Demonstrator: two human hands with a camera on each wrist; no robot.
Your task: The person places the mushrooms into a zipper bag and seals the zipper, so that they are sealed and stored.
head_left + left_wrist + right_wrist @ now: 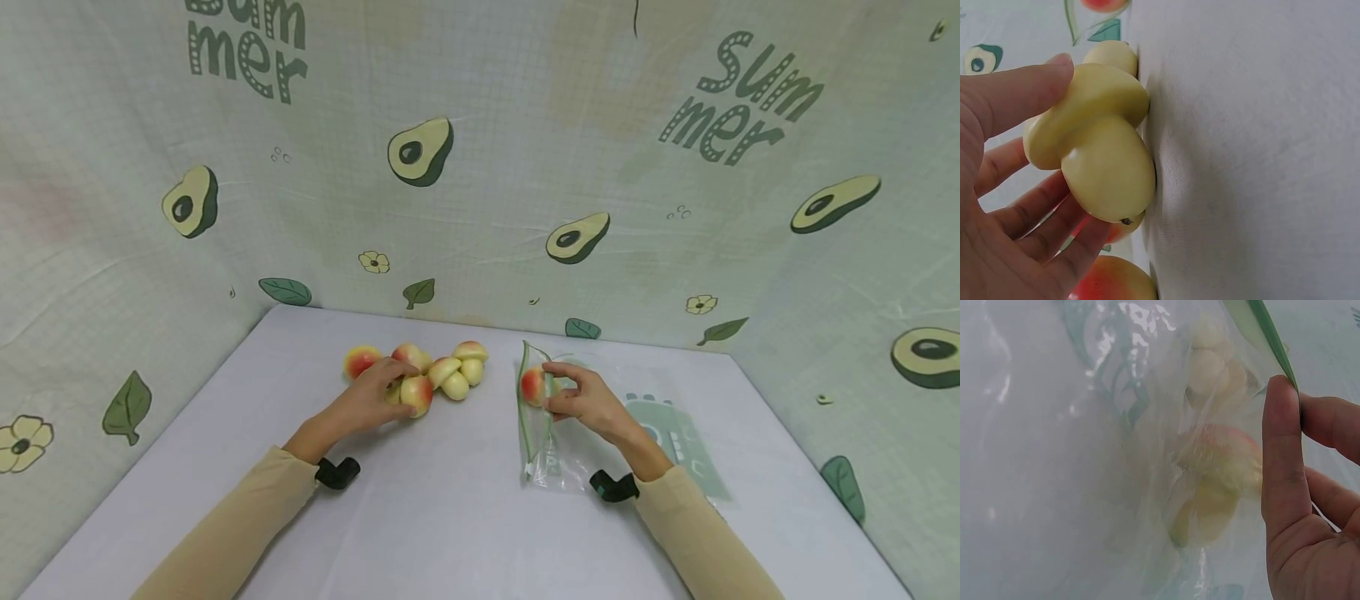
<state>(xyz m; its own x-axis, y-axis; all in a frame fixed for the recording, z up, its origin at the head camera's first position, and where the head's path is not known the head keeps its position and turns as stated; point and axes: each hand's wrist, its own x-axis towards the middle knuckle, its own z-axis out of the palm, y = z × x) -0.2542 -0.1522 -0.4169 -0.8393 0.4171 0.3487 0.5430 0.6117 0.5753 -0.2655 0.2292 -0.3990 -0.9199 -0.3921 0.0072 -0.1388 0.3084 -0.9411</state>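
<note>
On the left of the table, my left hand holds a mushroom-shaped piece with a pale yellow stem and a red-blushed cap. Its thumb lies on the cap and its fingers curl round the far side. Farther right, my right hand pinches the green-striped mouth edge of a clear zip bag between thumb and fingers. One red-and-yellow mushroom piece shows through the film just inside the bag's mouth.
More mushroom pieces cluster about the left hand: a red-capped one, another behind the fingers, and two paler ones to the right. The printed bag body lies flat toward the right. A patterned cloth wall rises behind the white table.
</note>
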